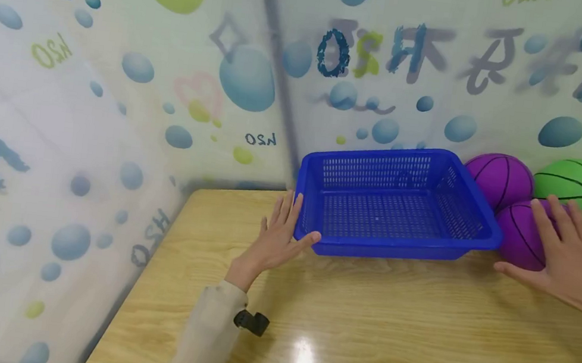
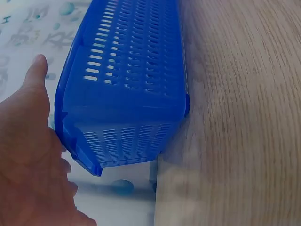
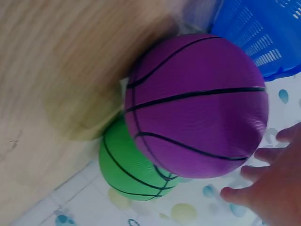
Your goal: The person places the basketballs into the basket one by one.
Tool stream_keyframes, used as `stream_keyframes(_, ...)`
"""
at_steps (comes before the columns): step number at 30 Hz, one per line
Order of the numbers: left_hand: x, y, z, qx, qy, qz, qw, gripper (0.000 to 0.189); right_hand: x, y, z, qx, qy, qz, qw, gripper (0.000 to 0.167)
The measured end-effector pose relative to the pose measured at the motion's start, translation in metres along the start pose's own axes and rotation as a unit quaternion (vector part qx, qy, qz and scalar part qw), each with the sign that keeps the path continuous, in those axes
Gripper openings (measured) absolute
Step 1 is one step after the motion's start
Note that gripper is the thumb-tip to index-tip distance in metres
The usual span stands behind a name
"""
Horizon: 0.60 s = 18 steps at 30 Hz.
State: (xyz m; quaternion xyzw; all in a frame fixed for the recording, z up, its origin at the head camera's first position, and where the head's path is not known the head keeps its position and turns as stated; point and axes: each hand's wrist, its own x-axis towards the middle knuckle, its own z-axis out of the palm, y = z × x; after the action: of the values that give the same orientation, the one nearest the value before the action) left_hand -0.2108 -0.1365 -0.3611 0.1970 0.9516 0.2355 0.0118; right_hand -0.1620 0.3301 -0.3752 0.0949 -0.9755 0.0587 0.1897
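A blue plastic basket [image 1: 380, 248] with slotted walls stands on the wooden table, and nothing lies in it. At its left end is my left hand [image 1: 275, 242], fingers straight along the rim; in the left wrist view the hand [image 2: 33, 155] is beside the basket wall [image 2: 127, 103]. My right hand [image 1: 578, 262] spreads its fingers over the nearer purple ball [image 1: 522, 235], marked with black basketball lines. In the right wrist view the fingertips are close to that purple ball [image 3: 197, 108]; whether they touch it I cannot tell.
Behind the nearer ball sit another purple ball [image 1: 501, 178] and a green ball [image 1: 581, 185], right of the basket. A patterned wall covering [image 1: 417, 112] rises behind the table [image 1: 387, 330] and along its left side.
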Motion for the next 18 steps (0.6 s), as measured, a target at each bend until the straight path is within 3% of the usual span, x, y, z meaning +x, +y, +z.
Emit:
stream_keyframes(4,0.001,-0.004,0.004,-0.022,-0.005,-0.002,0.9997,0.093,-0.005,0.007,0.009,-0.009,-0.012,0.035,0.9993,0.130)
stream_keyframes(6,0.001,-0.006,0.005,-0.023,-0.003,0.002,0.9997,0.094,-0.007,0.010,0.012,0.000,0.006,0.037,0.9993,0.132)
stream_keyframes(9,0.002,-0.006,0.004,-0.020,-0.001,0.008,0.9998,0.093,-0.008,0.016,0.018,0.018,0.064,0.024,0.9975,0.135)
stream_keyframes(13,0.003,-0.005,0.003,-0.017,-0.006,0.005,0.9998,0.094,-0.008,0.021,0.022,0.041,0.112,0.037,0.9922,0.137)
stream_keyframes(18,0.004,-0.004,0.001,-0.009,-0.008,0.001,0.9999,0.094,-0.006,0.025,0.021,0.068,0.129,0.052,0.9879,0.138)
